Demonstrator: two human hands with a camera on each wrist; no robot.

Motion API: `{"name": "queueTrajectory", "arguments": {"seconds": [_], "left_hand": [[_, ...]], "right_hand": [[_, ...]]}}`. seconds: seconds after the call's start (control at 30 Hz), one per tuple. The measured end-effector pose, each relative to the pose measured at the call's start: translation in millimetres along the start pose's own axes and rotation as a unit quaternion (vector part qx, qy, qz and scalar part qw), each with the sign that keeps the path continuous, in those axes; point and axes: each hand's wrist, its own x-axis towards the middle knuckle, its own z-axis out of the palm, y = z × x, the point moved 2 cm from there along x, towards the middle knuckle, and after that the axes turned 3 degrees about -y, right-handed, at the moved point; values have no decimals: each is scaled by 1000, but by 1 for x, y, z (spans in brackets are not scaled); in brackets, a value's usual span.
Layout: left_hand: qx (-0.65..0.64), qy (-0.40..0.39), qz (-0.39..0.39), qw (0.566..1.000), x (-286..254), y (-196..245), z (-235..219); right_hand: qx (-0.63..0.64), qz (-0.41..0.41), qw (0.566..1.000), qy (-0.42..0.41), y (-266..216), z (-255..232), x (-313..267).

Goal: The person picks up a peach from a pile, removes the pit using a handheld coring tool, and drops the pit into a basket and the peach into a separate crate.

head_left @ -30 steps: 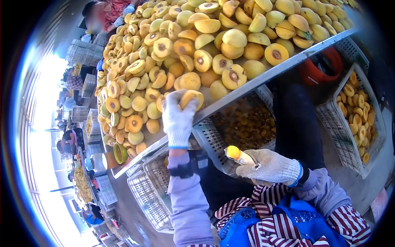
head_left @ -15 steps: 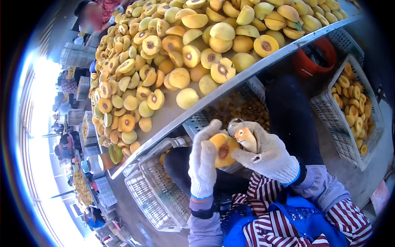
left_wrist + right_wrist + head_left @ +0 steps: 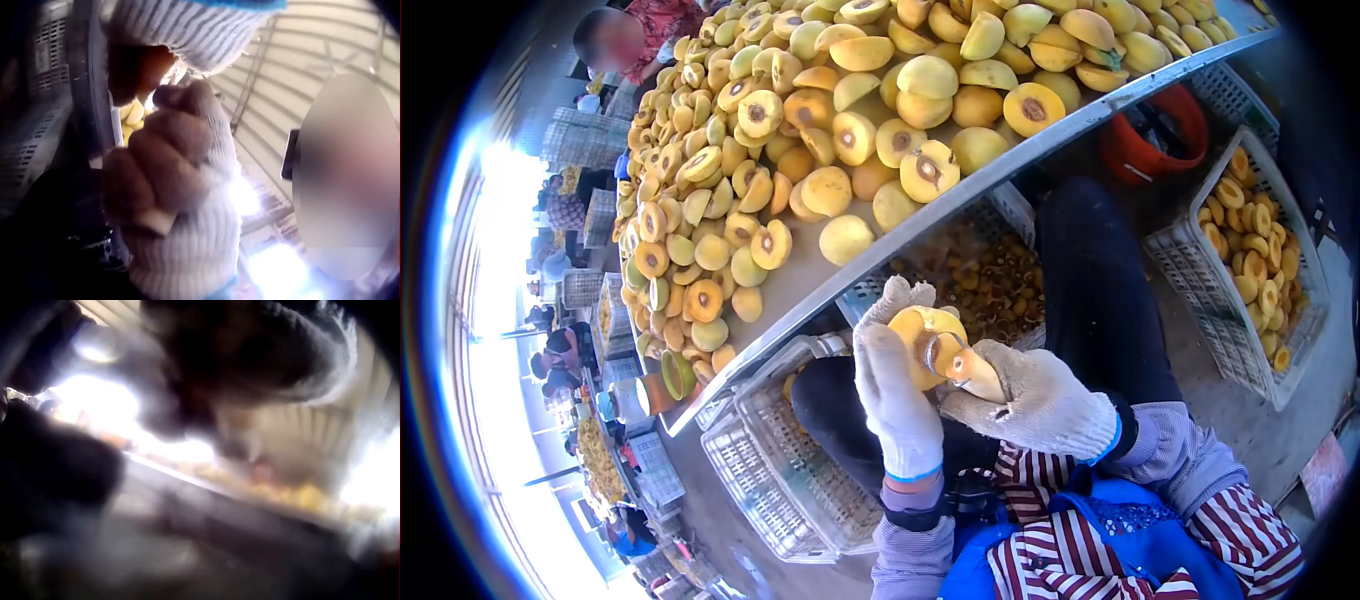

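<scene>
In the head view, my gloved left hand (image 3: 890, 385) holds a yellow peach half (image 3: 912, 345), cut face with its brown centre turned to the right. My gloved right hand (image 3: 1050, 400) grips the wooden handle of a pitting tool (image 3: 980, 374). The tool's curved metal loop (image 3: 935, 352) sits at the peach's brown centre. In the left wrist view, the right hand's curled fingers (image 3: 169, 156) wrap the handle, whose pale butt end (image 3: 155, 222) sticks out below. The right wrist view is badly blurred.
A metal-edged table (image 3: 990, 185) bears a heap of peach halves (image 3: 827, 190). Under its edge stands a crate of brown-and-orange scraps (image 3: 990, 285). A crate of peach halves (image 3: 1220, 310) is at the right, beside a red bucket (image 3: 1155, 135). Stacked crates (image 3: 785, 460) stand at the left.
My left hand took a peach half from the heap and brought it down to the right hand. The tool's metal loop has since turned onto the peach's brown centre.
</scene>
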Motion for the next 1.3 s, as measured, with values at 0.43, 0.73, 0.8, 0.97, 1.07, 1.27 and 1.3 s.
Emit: {"name": "queueTrajectory", "arguments": {"seconds": [0.43, 0.73, 0.8, 0.97, 1.07, 1.27, 1.3], "left_hand": [[29, -23, 95, 995, -9, 1, 4], [215, -30, 262, 940, -8, 14, 11], [211, -45, 209, 954, -5, 15, 9], [337, -154, 218, 903, 6, 36, 7], [305, -218, 267, 888, 12, 39, 7], [290, -258, 347, 854, 18, 34, 14], [260, -257, 316, 876, 17, 31, 14]], "right_hand": [[-124, -102, 986, 40, 8, 0, 1], [216, 164, 927, -259, -1, -13, 9], [244, 191, 912, -269, -3, -15, 6], [369, 203, 828, -370, 13, -14, 1], [483, 200, 752, -401, 24, -9, -4], [632, 207, 619, -417, 32, -2, -10], [646, 212, 600, -421, 26, -6, -11]]}}
